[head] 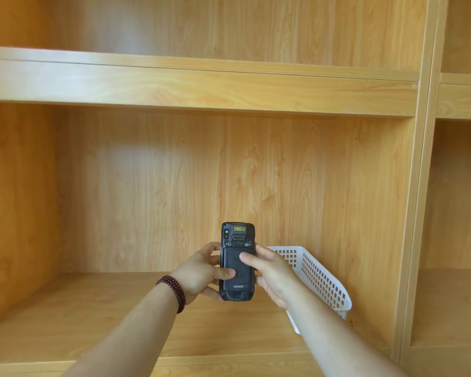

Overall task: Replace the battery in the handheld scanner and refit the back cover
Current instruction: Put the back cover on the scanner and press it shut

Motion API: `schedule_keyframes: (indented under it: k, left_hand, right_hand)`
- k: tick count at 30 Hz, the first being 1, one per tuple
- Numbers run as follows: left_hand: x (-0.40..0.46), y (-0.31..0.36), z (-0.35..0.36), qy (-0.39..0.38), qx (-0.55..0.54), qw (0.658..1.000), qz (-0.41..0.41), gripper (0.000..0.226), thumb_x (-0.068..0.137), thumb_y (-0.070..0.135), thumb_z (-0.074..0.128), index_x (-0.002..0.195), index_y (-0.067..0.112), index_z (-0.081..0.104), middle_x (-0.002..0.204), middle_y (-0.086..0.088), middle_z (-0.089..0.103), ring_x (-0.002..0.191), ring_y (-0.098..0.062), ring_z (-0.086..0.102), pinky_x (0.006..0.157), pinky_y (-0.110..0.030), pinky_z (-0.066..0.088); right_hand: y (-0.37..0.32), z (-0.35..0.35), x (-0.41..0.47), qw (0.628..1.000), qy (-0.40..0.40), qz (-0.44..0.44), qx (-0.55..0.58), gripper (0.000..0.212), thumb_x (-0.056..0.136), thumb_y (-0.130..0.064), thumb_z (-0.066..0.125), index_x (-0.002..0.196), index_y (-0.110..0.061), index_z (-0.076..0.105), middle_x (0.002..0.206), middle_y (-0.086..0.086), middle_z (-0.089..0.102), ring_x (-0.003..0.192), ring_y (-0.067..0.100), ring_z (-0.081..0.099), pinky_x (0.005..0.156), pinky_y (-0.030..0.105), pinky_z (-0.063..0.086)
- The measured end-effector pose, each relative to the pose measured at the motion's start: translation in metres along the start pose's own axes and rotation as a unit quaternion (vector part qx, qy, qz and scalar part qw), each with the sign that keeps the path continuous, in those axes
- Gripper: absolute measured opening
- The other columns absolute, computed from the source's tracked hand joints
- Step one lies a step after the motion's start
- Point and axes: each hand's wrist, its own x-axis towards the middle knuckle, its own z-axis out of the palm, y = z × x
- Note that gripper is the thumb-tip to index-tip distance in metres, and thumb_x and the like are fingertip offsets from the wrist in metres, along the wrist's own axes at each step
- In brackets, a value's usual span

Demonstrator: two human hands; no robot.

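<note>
Black, rigid scanner (237, 261) held upright above shelf's (98, 317) right edge, left hand (201, 273) and right hand (272, 270) clasping sides, thumbs pressing back cover (238, 268); probably light, best gripped by edges.

Storeroom or home: built-in wooden shelving (201, 85) (bare), white plastic basket (318, 276).

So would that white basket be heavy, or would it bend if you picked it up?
Probably light: the basket has thin white walls full of holes. It might flex a bit when squeezed, since the plastic looks thin. It probably slides easily on the smooth wooden shelf. What is inside it cannot be seen from here.
</note>
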Motion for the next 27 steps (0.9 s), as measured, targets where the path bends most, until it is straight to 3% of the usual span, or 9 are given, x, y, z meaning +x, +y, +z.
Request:
schedule_keyframes:
  k: [4, 8, 11, 14, 19, 24, 27]
  left_hand:
    - [0.002, -0.004, -0.002, 0.005, -0.023, 1.0, 0.009, 0.051, 0.082, 0.001, 0.072, 0.123, 0.019, 0.049, 0.12, -0.008, 0.069, 0.093, -0.036, 0.072, 0.073, -0.054, 0.06]
    - [0.003, -0.003, -0.003, 0.002, -0.02, 0.999, 0.025, 0.054, 0.08, 0.002, 0.075, 0.124, 0.022, 0.051, 0.124, -0.008, 0.065, 0.097, -0.034, 0.072, 0.076, -0.056, 0.059]
    - [0.003, -0.002, -0.008, -0.013, -0.033, 0.999, 0.024, 0.055, 0.081, 0.0, 0.073, 0.127, 0.023, 0.054, 0.125, -0.01, 0.063, 0.103, -0.035, 0.069, 0.079, -0.06, 0.057]
    - [0.004, -0.002, -0.01, -0.005, -0.041, 0.999, 0.029, 0.053, 0.081, -0.006, 0.069, 0.125, 0.02, 0.057, 0.127, -0.015, 0.057, 0.104, -0.034, 0.069, 0.073, -0.056, 0.059]
    - [0.003, -0.004, -0.008, 0.011, -0.045, 0.998, 0.04, 0.048, 0.083, -0.006, 0.068, 0.123, 0.019, 0.058, 0.126, -0.015, 0.053, 0.105, -0.035, 0.067, 0.067, -0.051, 0.06]
    - [0.0, -0.002, -0.009, 0.004, -0.044, 0.999, 0.025, 0.046, 0.083, 0.005, 0.073, 0.123, 0.021, 0.058, 0.125, -0.014, 0.059, 0.107, -0.032, 0.067, 0.07, -0.052, 0.059]
    - [-0.004, 0.001, -0.007, 0.005, -0.048, 0.999, 0.014, 0.032, 0.091, 0.022, 0.065, 0.122, 0.019, 0.058, 0.125, -0.02, 0.061, 0.105, -0.03, 0.068, 0.069, -0.052, 0.059]
  right_hand:
    - [0.0, -0.003, 0.004, 0.999, -0.03, 0.016, -0.027, 0.054, 0.088, 0.008, 0.059, 0.132, -0.024, 0.059, 0.122, 0.003, 0.071, 0.116, 0.022, 0.066, 0.106, 0.049, 0.046]
    - [0.001, -0.006, 0.008, 0.999, -0.018, 0.012, -0.032, 0.061, 0.084, 0.007, 0.064, 0.135, -0.026, 0.057, 0.127, 0.0, 0.069, 0.12, 0.023, 0.062, 0.111, 0.054, 0.039]
    - [0.003, -0.006, 0.008, 1.0, -0.014, 0.007, -0.021, 0.061, 0.086, 0.008, 0.063, 0.138, -0.023, 0.055, 0.126, 0.001, 0.069, 0.119, 0.023, 0.063, 0.109, 0.053, 0.043]
    - [0.002, -0.007, 0.005, 0.999, -0.03, 0.001, -0.012, 0.062, 0.087, 0.009, 0.063, 0.14, -0.021, 0.053, 0.127, 0.003, 0.068, 0.118, 0.022, 0.064, 0.106, 0.051, 0.046]
    - [0.002, -0.011, 0.004, 0.996, -0.063, 0.036, -0.049, 0.081, 0.083, 0.008, 0.067, 0.147, -0.034, 0.041, 0.134, 0.003, 0.062, 0.118, 0.027, 0.064, 0.091, 0.055, 0.055]
    - [0.006, -0.01, 0.002, 0.998, -0.045, 0.034, -0.038, 0.071, 0.085, 0.011, 0.064, 0.141, -0.031, 0.049, 0.129, 0.005, 0.066, 0.112, 0.028, 0.068, 0.089, 0.057, 0.056]
    - [0.006, -0.008, 0.0, 0.998, -0.045, 0.042, -0.032, 0.052, 0.088, -0.003, 0.068, 0.134, -0.025, 0.058, 0.128, 0.005, 0.067, 0.114, 0.027, 0.067, 0.086, 0.057, 0.057]
